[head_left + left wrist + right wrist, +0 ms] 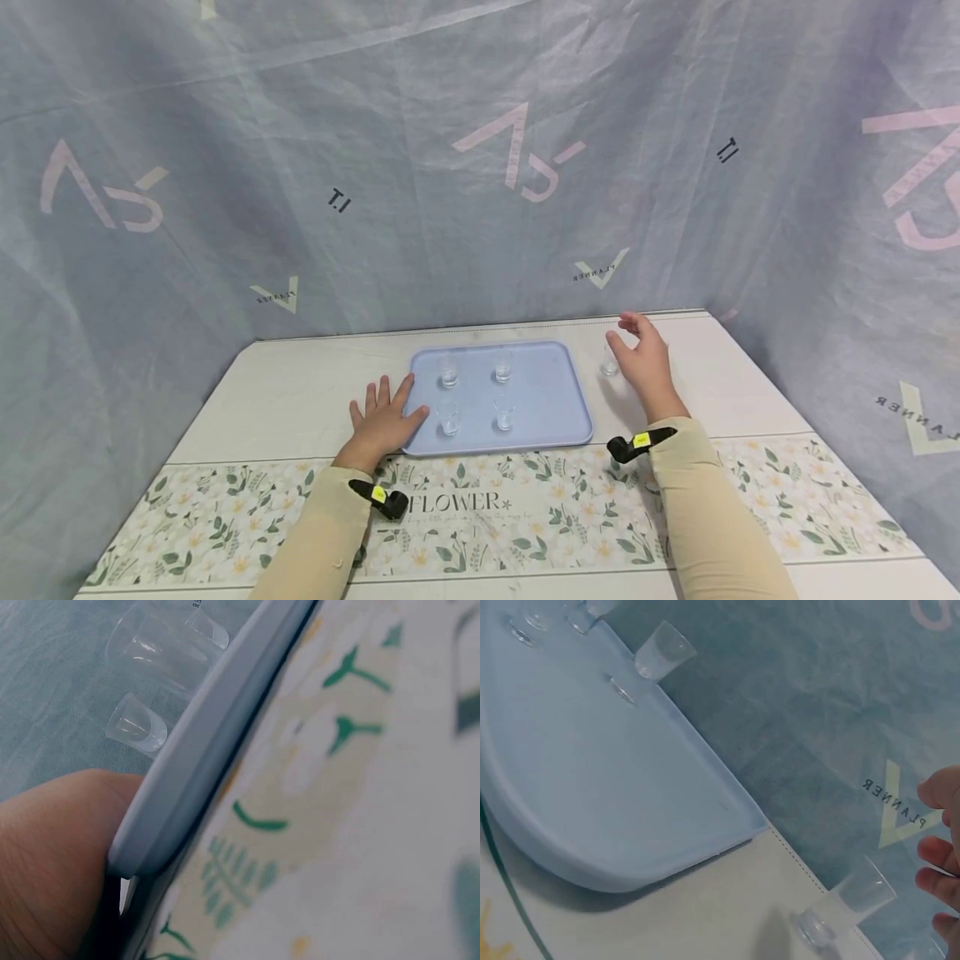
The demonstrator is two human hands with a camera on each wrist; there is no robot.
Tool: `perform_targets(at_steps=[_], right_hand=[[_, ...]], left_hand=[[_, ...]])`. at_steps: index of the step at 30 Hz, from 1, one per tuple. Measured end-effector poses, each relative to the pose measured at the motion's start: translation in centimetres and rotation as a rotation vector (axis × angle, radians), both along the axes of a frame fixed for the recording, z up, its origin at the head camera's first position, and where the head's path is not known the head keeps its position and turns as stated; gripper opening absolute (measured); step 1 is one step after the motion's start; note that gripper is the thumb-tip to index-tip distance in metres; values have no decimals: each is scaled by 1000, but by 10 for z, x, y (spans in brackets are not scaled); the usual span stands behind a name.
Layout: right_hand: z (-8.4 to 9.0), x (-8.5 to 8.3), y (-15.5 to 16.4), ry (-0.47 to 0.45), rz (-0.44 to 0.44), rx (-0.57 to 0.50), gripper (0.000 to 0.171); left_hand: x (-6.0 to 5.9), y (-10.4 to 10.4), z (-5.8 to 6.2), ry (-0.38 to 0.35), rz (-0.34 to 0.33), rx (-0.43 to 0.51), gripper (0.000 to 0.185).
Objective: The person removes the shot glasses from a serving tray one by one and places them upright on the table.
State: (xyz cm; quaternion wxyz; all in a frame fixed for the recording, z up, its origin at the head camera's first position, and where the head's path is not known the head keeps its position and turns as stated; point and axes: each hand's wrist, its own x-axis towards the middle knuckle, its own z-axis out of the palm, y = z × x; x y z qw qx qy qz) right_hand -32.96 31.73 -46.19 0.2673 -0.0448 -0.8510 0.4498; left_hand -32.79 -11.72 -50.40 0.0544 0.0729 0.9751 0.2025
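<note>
A light blue tray (547, 392) lies on the table with several small clear glasses on it, such as the back-left glass (448, 372) and the front-right glass (504, 415). My left hand (382, 425) rests at the tray's left edge, its fingers spread and the thumb over the rim. To the right of the tray, one clear glass (846, 901) stands upright on the white tabletop. Beside that glass is my right hand (645, 367), fingers loosely bent; in the right wrist view a gap separates its fingertips (934, 881) from the glass. Nothing is held in it.
A floral runner (540, 517) with printed lettering crosses the table in front of the tray. Grey-blue printed cloth (420, 208) hangs behind the table and on both sides. Part of another clear glass (926, 951) shows at the right wrist view's lower right edge.
</note>
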Motion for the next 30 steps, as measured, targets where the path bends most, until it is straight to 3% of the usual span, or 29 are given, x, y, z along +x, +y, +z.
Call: perform_targets(at_steps=[4, 13, 30], right_hand=[[-3, -1, -4, 8, 13, -2, 45], [-2, -1, -15, -9, 47, 1, 44], [-8, -3, -28, -23, 135, -9, 45]], left_hand=[[-1, 1, -1, -3, 3, 5, 78], [-13, -4, -18, -18, -5, 15, 81], [0, 0, -3, 1, 5, 17, 78]])
